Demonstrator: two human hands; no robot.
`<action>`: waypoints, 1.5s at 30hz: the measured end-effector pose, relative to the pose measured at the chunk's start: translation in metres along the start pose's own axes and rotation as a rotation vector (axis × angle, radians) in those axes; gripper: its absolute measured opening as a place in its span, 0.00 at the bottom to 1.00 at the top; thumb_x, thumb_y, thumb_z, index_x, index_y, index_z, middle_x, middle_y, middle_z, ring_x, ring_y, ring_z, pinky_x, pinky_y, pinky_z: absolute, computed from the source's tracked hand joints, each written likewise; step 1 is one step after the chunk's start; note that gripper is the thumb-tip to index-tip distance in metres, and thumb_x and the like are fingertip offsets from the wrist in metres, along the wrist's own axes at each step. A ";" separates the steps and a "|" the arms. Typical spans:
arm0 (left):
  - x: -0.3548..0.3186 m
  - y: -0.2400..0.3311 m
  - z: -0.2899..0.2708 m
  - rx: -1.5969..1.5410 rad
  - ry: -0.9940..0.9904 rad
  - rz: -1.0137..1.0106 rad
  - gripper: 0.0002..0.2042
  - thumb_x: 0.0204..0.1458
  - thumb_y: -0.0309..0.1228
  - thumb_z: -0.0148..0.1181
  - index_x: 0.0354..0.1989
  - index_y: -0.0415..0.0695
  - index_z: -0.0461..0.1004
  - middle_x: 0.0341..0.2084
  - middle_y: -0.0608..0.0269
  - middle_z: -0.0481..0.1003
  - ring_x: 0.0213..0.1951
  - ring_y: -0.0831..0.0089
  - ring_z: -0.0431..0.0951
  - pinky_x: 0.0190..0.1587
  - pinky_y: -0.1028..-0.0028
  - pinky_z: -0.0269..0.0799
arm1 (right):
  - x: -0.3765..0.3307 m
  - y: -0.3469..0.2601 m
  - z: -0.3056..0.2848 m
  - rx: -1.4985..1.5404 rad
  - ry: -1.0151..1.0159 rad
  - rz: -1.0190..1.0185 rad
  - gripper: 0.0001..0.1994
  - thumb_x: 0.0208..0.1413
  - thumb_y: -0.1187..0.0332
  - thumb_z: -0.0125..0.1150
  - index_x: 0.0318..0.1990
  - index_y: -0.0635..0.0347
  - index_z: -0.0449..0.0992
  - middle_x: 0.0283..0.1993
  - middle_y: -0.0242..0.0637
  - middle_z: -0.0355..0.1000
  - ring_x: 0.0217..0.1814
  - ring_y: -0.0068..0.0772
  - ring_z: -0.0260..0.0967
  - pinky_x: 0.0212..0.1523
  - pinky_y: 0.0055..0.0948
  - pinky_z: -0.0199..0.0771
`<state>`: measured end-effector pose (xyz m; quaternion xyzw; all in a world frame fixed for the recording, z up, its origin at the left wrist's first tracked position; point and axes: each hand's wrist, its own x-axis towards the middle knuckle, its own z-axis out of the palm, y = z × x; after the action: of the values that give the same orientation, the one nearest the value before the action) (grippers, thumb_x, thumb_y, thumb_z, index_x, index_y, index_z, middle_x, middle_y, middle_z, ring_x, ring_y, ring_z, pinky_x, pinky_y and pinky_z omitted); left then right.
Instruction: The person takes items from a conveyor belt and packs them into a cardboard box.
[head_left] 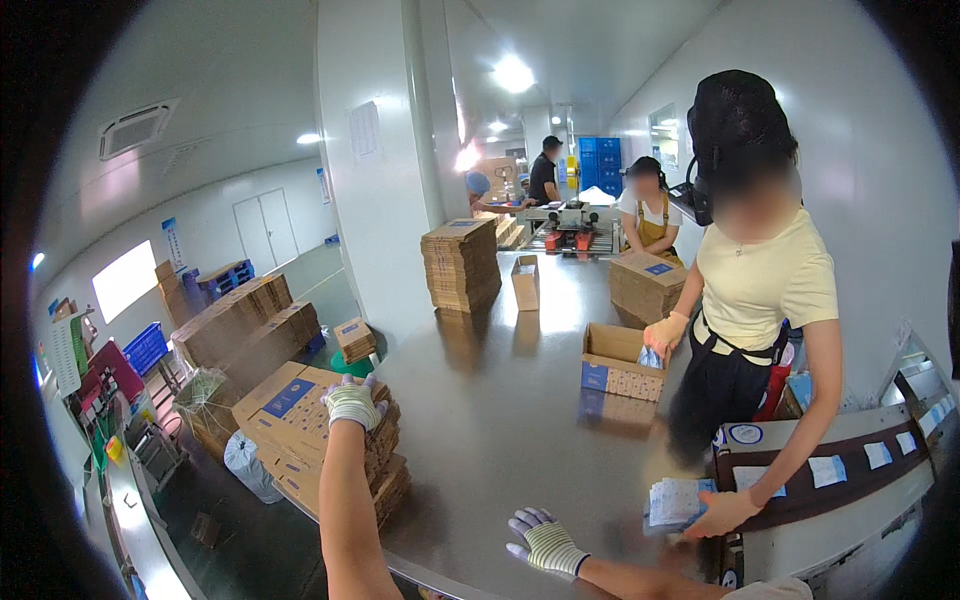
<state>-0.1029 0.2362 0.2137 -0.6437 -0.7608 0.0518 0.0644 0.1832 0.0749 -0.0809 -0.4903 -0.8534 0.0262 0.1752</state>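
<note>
My left hand [355,403], in a white and green striped glove, rests at the right edge of the top piece in a stack of flattened brown cardboard cartons [268,412]. Its fingers look apart, reaching over the cardboard; whether any curl under the edge is hidden. Low over the near part of the metal table [470,440], my right hand [546,541], gloved alike, has its fingers spread and nothing in it. Across the table a co-worker's gloved hand [668,335] puts small packets into an open carton [622,362]. The co-worker's other hand [722,513] is at a stack of white-blue packets [678,501].
A conveyor belt [800,490] carrying several packets runs at the right. Farther back on the table stand a tall stack of flattened cartons [460,265], a narrow upright carton [525,283] and another carton stack [645,285]. A white pillar [375,150] rises beyond the table's left side.
</note>
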 end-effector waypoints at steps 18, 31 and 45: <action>0.000 0.002 0.010 -0.047 0.039 0.033 0.24 0.54 0.50 0.49 0.60 0.62 0.62 0.59 0.50 0.60 0.58 0.45 0.62 0.60 0.42 0.53 | -0.004 -0.009 -0.002 0.048 0.054 0.011 0.28 0.55 0.48 0.50 0.55 0.60 0.67 0.62 0.46 0.60 0.66 0.47 0.52 0.66 0.47 0.47; -0.022 -0.022 0.049 0.009 0.511 0.116 0.09 0.57 0.28 0.45 0.44 0.43 0.69 0.38 0.53 0.74 0.41 0.58 0.77 0.40 0.64 0.75 | 0.000 -0.016 -0.006 0.033 0.064 0.024 0.26 0.55 0.49 0.49 0.54 0.59 0.69 0.61 0.45 0.61 0.66 0.46 0.53 0.67 0.47 0.47; -0.273 0.012 0.030 -1.203 0.808 0.544 0.08 0.54 0.29 0.55 0.38 0.38 0.71 0.25 0.54 0.73 0.25 0.60 0.74 0.30 0.69 0.70 | 0.066 0.105 -0.071 1.407 0.636 0.229 0.32 0.58 0.43 0.48 0.55 0.65 0.64 0.52 0.43 0.68 0.52 0.38 0.65 0.56 0.34 0.64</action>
<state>-0.0516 -0.0313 0.1740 -0.7011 -0.3906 -0.5952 -0.0389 0.2630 0.1756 -0.0193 -0.3327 -0.4890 0.4374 0.6774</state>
